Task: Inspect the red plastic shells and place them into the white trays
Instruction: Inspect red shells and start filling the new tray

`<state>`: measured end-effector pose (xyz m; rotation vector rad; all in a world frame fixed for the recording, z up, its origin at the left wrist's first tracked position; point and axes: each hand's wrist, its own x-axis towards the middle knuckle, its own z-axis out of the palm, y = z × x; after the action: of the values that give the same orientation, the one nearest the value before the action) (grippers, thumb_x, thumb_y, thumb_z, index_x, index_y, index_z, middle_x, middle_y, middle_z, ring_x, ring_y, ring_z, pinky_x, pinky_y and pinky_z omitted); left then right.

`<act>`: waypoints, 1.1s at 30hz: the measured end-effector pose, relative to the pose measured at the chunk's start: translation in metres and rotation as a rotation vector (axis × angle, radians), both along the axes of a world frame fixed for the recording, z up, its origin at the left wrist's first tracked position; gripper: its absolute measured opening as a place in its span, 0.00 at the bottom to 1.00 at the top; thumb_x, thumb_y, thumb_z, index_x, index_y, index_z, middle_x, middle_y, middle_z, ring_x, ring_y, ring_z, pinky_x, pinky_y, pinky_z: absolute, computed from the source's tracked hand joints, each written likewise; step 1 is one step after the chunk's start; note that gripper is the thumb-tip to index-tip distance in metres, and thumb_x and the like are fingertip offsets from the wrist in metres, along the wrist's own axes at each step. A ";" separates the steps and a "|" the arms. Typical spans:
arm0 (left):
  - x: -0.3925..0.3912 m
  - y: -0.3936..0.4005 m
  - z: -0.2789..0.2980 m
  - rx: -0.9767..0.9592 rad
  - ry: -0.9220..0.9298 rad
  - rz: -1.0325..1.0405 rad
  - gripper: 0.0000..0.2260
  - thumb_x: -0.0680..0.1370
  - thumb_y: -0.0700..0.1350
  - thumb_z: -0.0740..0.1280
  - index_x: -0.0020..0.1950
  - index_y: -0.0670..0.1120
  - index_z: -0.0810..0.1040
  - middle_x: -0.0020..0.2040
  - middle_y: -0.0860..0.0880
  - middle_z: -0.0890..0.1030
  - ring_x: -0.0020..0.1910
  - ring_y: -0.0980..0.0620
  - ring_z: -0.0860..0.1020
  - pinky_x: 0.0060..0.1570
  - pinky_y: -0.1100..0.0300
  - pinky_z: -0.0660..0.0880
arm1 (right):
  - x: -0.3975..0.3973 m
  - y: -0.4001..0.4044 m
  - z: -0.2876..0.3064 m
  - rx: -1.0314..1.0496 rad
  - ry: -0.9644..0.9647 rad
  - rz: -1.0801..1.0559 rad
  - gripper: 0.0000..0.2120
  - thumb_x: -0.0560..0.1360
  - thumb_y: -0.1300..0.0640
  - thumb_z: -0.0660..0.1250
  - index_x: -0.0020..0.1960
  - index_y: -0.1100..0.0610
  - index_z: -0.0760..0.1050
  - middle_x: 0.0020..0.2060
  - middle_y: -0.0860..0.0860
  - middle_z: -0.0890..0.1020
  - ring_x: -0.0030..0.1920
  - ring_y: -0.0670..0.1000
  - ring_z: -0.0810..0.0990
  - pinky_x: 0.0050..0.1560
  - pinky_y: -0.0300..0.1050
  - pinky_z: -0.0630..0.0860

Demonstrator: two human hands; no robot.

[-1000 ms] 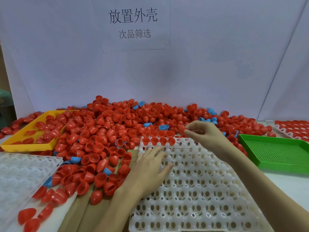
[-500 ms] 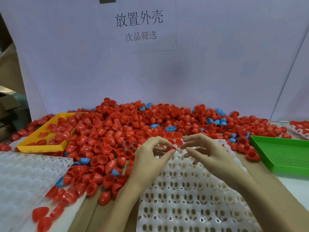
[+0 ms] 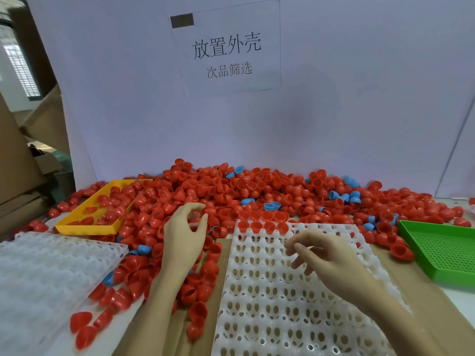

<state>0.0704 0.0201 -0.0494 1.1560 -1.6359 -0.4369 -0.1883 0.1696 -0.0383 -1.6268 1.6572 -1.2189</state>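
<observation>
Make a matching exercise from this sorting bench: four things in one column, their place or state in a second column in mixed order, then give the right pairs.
Things:
1. yellow tray
2. green tray
3. white tray
4. left hand

Place or state:
A. reaching over the loose red shells
B. far right, nothing seen in it
C. centre, a few red shells in its far row only
D. far left, partly buried by the pile

Pairs: 1-D, 2-B, 3-C, 4-A
</observation>
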 end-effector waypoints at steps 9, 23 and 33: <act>-0.059 -0.045 0.017 -0.071 -0.373 -0.039 0.09 0.82 0.40 0.67 0.63 0.45 0.80 0.59 0.49 0.79 0.58 0.50 0.78 0.59 0.54 0.78 | 0.013 0.000 -0.004 0.007 0.099 0.026 0.12 0.84 0.60 0.65 0.49 0.46 0.83 0.46 0.39 0.85 0.43 0.44 0.87 0.41 0.38 0.81; -0.080 -0.126 0.012 -0.119 -1.161 -0.009 0.15 0.83 0.38 0.64 0.69 0.46 0.76 0.71 0.47 0.70 0.67 0.42 0.68 0.45 0.56 0.76 | 0.008 -0.002 -0.006 -0.011 0.110 -0.013 0.11 0.84 0.59 0.64 0.50 0.46 0.82 0.44 0.44 0.85 0.41 0.44 0.86 0.42 0.40 0.83; -0.060 -0.029 0.024 -0.166 -0.260 -0.319 0.14 0.81 0.37 0.70 0.65 0.49 0.81 0.63 0.58 0.82 0.62 0.63 0.78 0.67 0.61 0.75 | 0.008 0.001 -0.003 -0.001 0.067 -0.026 0.11 0.84 0.60 0.64 0.51 0.48 0.82 0.43 0.46 0.86 0.41 0.46 0.87 0.41 0.43 0.84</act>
<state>0.0104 -0.0092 -0.0252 0.8562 -2.0557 -0.3525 -0.1800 0.1702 -0.0411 -1.6686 1.7243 -1.1898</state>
